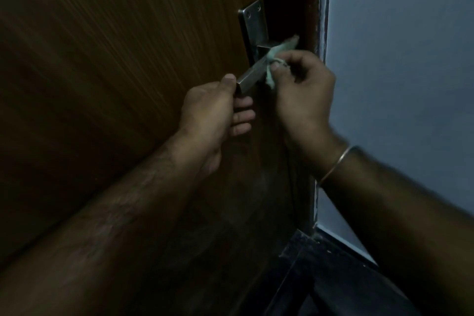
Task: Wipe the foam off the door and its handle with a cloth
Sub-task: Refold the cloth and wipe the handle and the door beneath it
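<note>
While my left hand (210, 108) pinches the free end of the handle (252, 69) between thumb and curled fingers, my right hand (302, 90) grips a pale cloth (275, 55) bunched against the lever near its plate (252, 25). I judge the handle wipe is under way. Dim light hides any foam. Next I should draw the cloth along the lever toward my left hand, then move onto the door (115, 59) face.
</note>
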